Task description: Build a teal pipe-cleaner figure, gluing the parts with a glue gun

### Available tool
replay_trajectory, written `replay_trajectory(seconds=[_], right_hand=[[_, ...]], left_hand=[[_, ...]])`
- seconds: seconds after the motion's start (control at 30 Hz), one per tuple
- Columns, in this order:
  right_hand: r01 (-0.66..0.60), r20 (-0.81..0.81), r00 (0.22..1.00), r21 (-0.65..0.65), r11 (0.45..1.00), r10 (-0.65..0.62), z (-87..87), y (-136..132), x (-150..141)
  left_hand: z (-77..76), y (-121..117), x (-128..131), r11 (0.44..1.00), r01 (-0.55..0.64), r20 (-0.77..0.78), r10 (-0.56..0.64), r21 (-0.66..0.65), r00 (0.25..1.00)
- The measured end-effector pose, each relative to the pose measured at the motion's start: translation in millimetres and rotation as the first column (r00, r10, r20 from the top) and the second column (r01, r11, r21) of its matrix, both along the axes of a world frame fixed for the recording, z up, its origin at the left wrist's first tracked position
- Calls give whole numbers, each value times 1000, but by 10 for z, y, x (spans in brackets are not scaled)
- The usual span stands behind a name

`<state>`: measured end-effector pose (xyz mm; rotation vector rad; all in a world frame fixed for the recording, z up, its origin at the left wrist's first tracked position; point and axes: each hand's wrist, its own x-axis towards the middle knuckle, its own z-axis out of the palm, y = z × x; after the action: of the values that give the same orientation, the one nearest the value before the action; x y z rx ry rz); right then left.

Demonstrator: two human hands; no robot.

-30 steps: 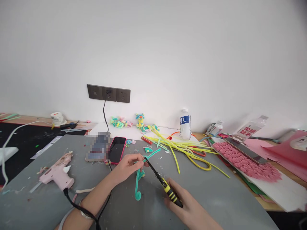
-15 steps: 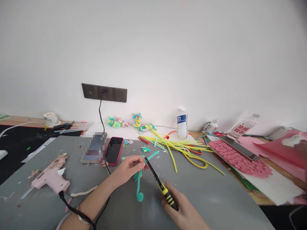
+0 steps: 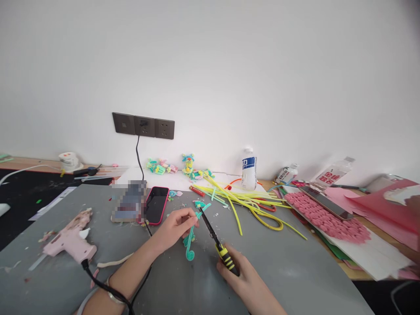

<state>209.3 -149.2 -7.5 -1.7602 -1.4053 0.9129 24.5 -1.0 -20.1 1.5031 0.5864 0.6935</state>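
Note:
My left hand [image 3: 182,222] pinches a teal pipe cleaner [image 3: 191,236] between thumb and fingertips. The strip's lower end is rolled into a flat coil, and its upper part slants off to the right. My right hand [image 3: 234,267] is closed round the yellow-and-black handle of long-nose pliers [image 3: 215,238]. The plier tips meet the teal strip right beside my left fingertips; whether they grip it is too small to tell. Below my left hand lies another teal piece [image 3: 187,240], partly hidden. A small teal piece [image 3: 198,204] lies just beyond the fingertips.
A pink glue gun [image 3: 70,245] with a black cord lies at left. Two phones [image 3: 156,205] are behind my left hand. Yellow pipe cleaners [image 3: 252,203] spread at back right, near a white bottle [image 3: 249,170]. A pink woven mat [image 3: 328,218] bears another phone at right.
The coiled end of the teal pipe cleaner has shifted up and slightly left. Its upper end has come down and left, and both my hands have moved a little.

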Motion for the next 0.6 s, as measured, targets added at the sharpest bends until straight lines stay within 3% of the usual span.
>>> replay_trajectory(seconds=[0.13,0.27,0.37,0.43,0.53,0.6], right_hand=[[26,-191,980,-106,994,-46,-54,-15,24],[125,-172,975,-100,987,-141,-65,5,214],[164,55,985,-2,986,-163,34,116,453],[154,273,948,45,987,-161,102,250,616],[178,569,801,68,982,-185,106,505,812],[184,679,709,82,980,-190,27,671,901]], left_hand=[[53,-38,4,997,21,91,-14,-68,996],[74,-45,12,993,3,118,11,-117,993],[57,-26,17,995,-62,81,69,-82,994],[49,-18,17,991,-83,80,91,-101,993],[70,-26,13,976,-98,109,121,-193,987],[105,-36,7,966,-110,127,142,-235,982]])
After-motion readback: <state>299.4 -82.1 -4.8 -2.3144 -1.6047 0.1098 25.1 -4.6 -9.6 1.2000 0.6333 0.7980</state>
